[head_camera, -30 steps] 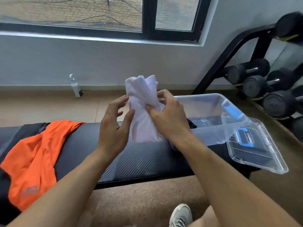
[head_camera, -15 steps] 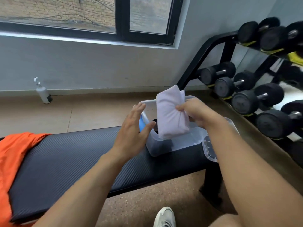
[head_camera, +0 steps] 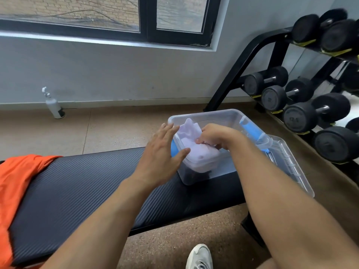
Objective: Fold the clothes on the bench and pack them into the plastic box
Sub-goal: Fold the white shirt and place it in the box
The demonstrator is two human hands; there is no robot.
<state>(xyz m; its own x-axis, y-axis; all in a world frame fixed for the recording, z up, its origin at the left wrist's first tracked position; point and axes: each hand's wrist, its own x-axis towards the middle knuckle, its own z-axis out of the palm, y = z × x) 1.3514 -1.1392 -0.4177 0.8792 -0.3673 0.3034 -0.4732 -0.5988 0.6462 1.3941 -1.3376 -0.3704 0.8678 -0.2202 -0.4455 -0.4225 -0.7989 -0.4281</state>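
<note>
A clear plastic box [head_camera: 213,115] with blue latches stands on the right end of the black bench [head_camera: 93,189]. Inside it lies a folded pale lilac garment [head_camera: 196,156], on top of something dark. My right hand [head_camera: 215,135] reaches into the box and grips the garment's upper edge. With fingers straight, my left hand [head_camera: 161,154] hovers at the box's left wall, its thumb over the rim. An orange garment [head_camera: 17,183] lies crumpled on the bench's left end.
The box's clear lid [head_camera: 291,164] hangs off the bench's right end. A black dumbbell rack [head_camera: 303,98] fills the right side. A white pump bottle [head_camera: 53,105] stands on the floor by the wall. My grey shoe [head_camera: 200,257] is below the bench.
My right hand has carried the folded lilac garment from above the bench down into the box. My left hand let go of it and moved to the box's left wall.
</note>
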